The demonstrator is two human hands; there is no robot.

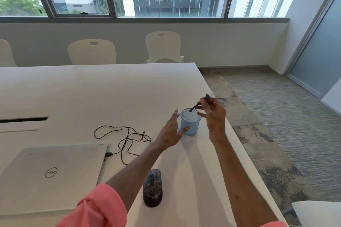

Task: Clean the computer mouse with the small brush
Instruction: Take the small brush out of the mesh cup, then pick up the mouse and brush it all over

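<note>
So, right hand (pixel 214 116) pinching small brush (pixel 198 104) by handle, bristles hanging just over rim of blue mesh cup (pixel 191 125) near table's (pixel 92 94) right edge. Left hand (pixel 172 131) open, nothing in it, thumb touching cup's side. Mouse (pixel 153 188) sits close to near edge, between my forearms, top speckled with crumbs, totally unbrushed. Risk: cup's light, left hand could nudge it toward edge. Also forearm dragging over mouse, scattering crumbs onto laptop (pixel 53 175).
</note>
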